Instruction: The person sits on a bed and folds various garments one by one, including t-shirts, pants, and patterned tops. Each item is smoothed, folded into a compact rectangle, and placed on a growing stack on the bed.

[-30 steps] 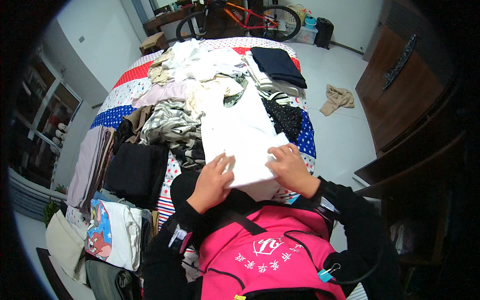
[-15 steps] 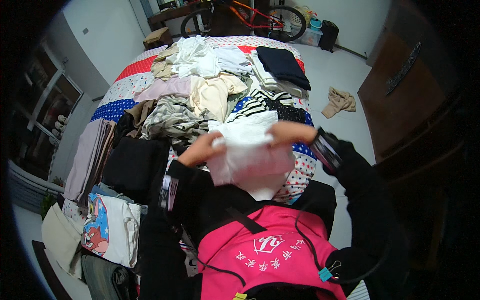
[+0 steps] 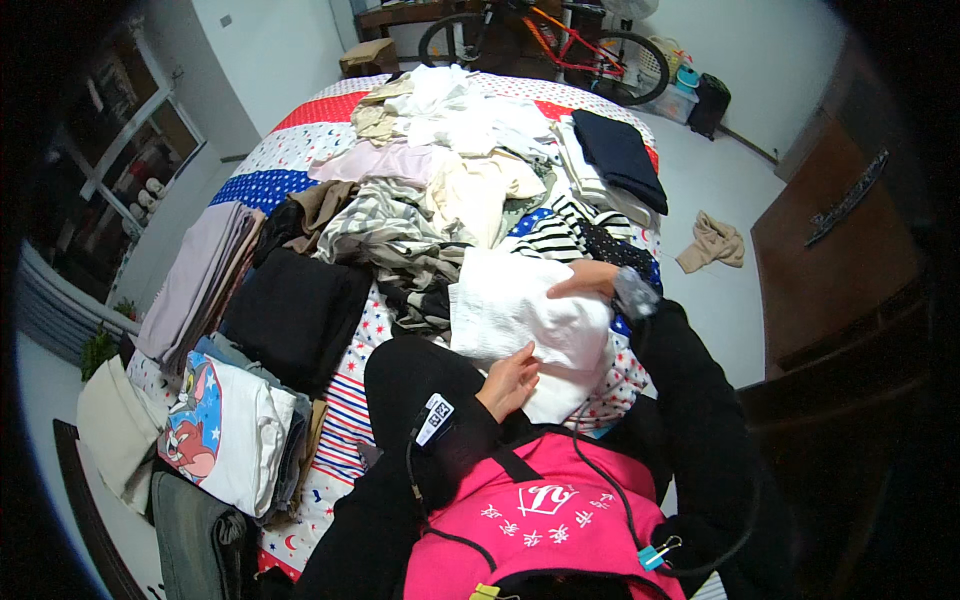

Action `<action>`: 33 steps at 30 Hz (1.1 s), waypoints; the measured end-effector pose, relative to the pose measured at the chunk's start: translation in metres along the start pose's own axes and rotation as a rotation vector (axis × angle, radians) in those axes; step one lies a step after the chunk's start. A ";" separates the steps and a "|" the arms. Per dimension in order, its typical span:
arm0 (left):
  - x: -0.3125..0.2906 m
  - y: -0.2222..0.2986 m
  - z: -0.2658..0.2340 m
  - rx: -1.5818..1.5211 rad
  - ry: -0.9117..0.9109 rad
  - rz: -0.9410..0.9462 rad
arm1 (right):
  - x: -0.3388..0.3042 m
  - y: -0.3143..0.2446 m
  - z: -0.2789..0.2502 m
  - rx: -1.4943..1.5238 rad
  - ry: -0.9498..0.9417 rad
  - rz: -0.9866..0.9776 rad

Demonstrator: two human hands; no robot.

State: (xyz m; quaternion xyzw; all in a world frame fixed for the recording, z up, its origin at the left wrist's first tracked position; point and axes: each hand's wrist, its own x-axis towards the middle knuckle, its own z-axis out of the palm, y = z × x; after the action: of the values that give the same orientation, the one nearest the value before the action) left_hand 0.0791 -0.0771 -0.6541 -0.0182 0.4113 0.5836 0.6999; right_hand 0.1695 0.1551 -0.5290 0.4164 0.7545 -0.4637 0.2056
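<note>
A white garment (image 3: 505,300), folded into a rough rectangle, lies across my lap and the near edge of the bed. My left hand (image 3: 511,382) rests at its near edge, fingers stretched out against the cloth. On its far right part lies my right hand (image 3: 583,279), fingers extended flat over the fabric. A further layer of white cloth (image 3: 562,396) shows below the folded part. Just beyond it lie a black-and-white striped garment (image 3: 550,240) and a black dotted one (image 3: 608,247).
Loose clothes (image 3: 455,110) heap over the bed. Folded stacks include black clothing (image 3: 295,315), lilac clothing (image 3: 195,285), a white cartoon-print shirt (image 3: 245,435) and dark navy clothing (image 3: 620,160). A beige garment (image 3: 712,243) lies on the floor. A bicycle (image 3: 560,45) stands behind the bed.
The white garment now lies flatter, its pinkish lower part out of sight. My left hand has moved right and nearer to me, from its left edge to its near edge. The view has shifted.
</note>
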 end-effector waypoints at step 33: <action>-0.423 0.194 -0.303 0.460 1.003 1.153 | -0.078 -0.180 0.209 0.570 -0.322 -0.753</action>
State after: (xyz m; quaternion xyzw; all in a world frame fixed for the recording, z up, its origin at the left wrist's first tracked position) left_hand -0.2421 -0.5074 -0.5139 0.0820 0.7319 0.6764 0.0055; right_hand 0.0500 -0.1015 -0.4811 0.0779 0.6544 -0.7519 0.0157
